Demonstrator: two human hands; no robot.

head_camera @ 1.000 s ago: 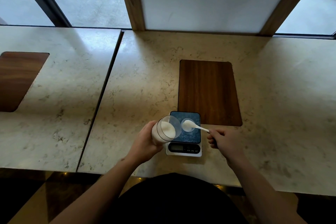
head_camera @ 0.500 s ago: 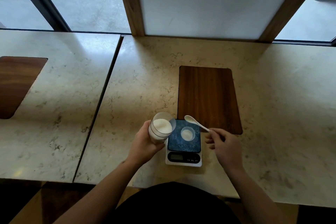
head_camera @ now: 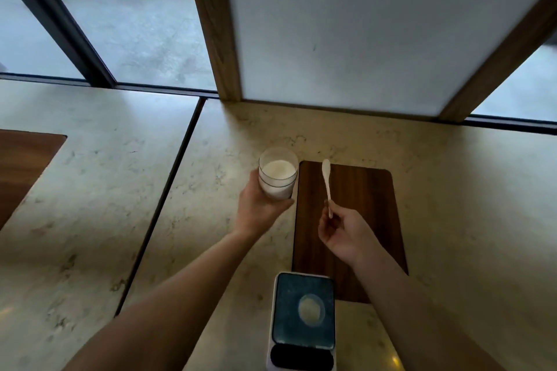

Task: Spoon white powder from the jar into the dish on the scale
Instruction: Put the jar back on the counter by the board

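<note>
My left hand (head_camera: 259, 208) grips a clear jar (head_camera: 278, 173) half full of white powder, held upright out over the marble counter, far from me. My right hand (head_camera: 340, 232) pinches the handle of a small white spoon (head_camera: 326, 178), whose bowl points away from me above the wooden inlay. The spoon bowl looks empty. Close to me at the bottom sits the scale (head_camera: 303, 322) with its blue-green platform. A small round dish (head_camera: 311, 310) holding white powder rests on it.
The marble counter (head_camera: 211, 190) has a dark wooden inlay (head_camera: 361, 220) under my right hand and another inlay (head_camera: 21, 172) at the far left. A dark seam (head_camera: 168, 190) splits the two counter slabs. Window glass and wooden posts (head_camera: 217, 24) rise behind the counter.
Both hands have moved away from the scale towards the far side of the counter, carrying the jar and the spoon. The view has tilted up, so the scale now lies at the bottom.
</note>
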